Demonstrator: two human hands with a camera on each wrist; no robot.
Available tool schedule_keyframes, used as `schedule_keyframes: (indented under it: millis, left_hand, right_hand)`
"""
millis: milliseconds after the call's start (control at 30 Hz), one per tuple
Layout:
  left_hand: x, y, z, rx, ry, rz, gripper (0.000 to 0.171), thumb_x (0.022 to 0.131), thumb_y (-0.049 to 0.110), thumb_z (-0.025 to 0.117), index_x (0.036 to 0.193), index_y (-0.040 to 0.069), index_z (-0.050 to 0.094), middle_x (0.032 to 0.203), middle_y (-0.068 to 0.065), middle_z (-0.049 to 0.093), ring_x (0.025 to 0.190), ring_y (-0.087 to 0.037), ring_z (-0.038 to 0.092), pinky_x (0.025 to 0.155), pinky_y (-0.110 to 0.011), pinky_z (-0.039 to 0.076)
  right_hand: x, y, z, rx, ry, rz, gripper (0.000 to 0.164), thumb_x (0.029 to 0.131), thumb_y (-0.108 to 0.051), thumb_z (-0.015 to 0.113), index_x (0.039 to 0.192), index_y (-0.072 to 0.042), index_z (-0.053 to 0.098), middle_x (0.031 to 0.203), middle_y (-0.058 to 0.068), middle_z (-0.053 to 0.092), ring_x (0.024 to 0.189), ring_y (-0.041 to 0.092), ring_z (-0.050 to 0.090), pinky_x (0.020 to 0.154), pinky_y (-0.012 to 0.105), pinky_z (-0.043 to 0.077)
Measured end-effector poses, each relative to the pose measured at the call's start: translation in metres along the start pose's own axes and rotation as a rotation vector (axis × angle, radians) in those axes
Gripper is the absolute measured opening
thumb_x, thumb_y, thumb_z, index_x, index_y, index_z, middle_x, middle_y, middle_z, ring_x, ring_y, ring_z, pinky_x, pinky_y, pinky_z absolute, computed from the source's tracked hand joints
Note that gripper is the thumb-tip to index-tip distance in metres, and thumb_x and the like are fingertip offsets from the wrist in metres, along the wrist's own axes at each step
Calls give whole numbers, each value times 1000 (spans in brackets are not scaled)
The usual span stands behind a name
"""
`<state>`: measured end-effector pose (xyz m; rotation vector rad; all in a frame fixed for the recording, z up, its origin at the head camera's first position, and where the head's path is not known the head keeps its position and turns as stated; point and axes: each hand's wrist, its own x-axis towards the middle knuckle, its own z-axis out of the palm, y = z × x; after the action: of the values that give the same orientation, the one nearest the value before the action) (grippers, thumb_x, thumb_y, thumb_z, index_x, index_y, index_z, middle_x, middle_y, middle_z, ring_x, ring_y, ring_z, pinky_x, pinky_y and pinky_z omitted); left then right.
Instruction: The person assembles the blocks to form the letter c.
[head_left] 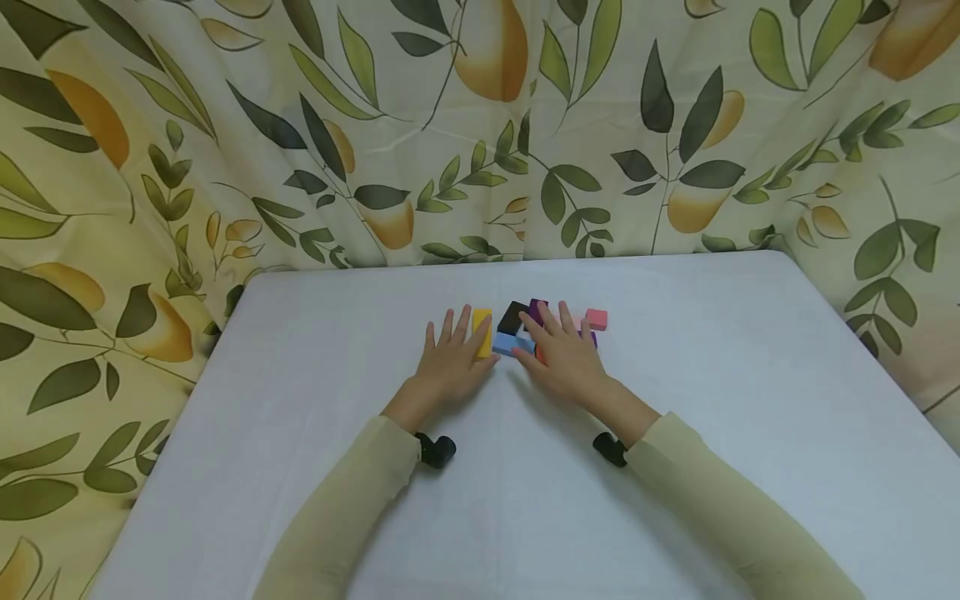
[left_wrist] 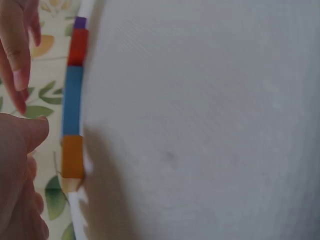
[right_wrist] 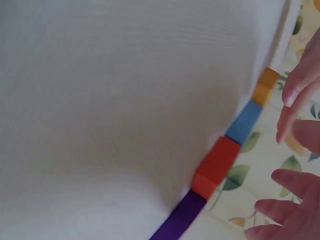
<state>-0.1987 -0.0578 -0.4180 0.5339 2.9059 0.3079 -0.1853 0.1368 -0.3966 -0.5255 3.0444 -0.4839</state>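
Note:
Coloured blocks lie grouped on the table's far half. My left hand [head_left: 450, 362] hovers with spread fingers over the yellow block [head_left: 481, 316]. Fingers also spread, my right hand [head_left: 566, 358] is above the red block [right_wrist: 217, 162] and purple blocks, partly hiding them in the head view. Between the hands lie a blue block [head_left: 508, 343] and a black block [head_left: 513, 317]. One purple block [head_left: 537, 305] sits by the right fingertips, and a pink block [head_left: 596, 319] lies to their right. Both wrist views show a gap between hands and blocks; neither hand holds anything.
A white cloth covers the table [head_left: 480, 500], whose far edge meets a leaf-and-fruit patterned curtain [head_left: 465, 167]. The same curtain hangs at the left and right sides. Small black devices [head_left: 438, 451] sit at both wrists, beside the light sleeves [head_left: 337, 517].

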Motion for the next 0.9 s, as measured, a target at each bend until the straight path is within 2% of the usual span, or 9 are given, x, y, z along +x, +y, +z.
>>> schedule_keyframes:
  millis: [133,300,500,667,767,900]
  left_hand:
    - [9,-5,5,16,33,33,63,97,49,27,149,22,4,153,-8,-5,138,-30,-7,105,-53,-5]
    - [16,-10,5,15,12,77,66,98,47,28,149,12,4,153,-9,0,138,-26,-4,108,-48,-1]
    - [20,-12,0,-17,7,182,60,99,36,33,146,2,16,151,-12,12,138,-24,6,109,-39,8]
    - [23,-12,-3,5,35,277,54,99,28,37,142,-2,25,149,-13,20,137,-24,13,109,-36,12]
    - [24,-12,-4,-1,46,299,52,99,26,37,142,-3,27,149,-13,22,137,-24,16,109,-34,14]
    - [25,-12,-5,-34,39,287,49,99,24,37,141,-3,30,149,-13,23,135,-22,21,107,-32,20]
  right_hand:
    - [8,-1,3,18,2,-45,59,89,-37,58,139,-11,42,146,18,26,134,42,11,102,59,16]
    - [13,-3,5,36,-14,-59,58,87,-30,63,137,-8,44,144,17,31,134,41,16,104,51,21]
    - [16,-7,7,96,-26,-73,48,88,-19,63,130,0,50,137,22,40,129,40,30,104,47,24]
    - [18,-12,8,90,-35,-71,41,87,-14,63,124,2,55,132,22,47,124,36,39,101,45,30]
    - [20,-14,8,88,-33,-84,36,86,-10,64,119,3,58,122,21,55,115,34,49,96,43,38]
    - [24,-15,8,62,-32,-113,23,85,-4,63,106,4,65,101,16,65,96,28,61,85,39,47]
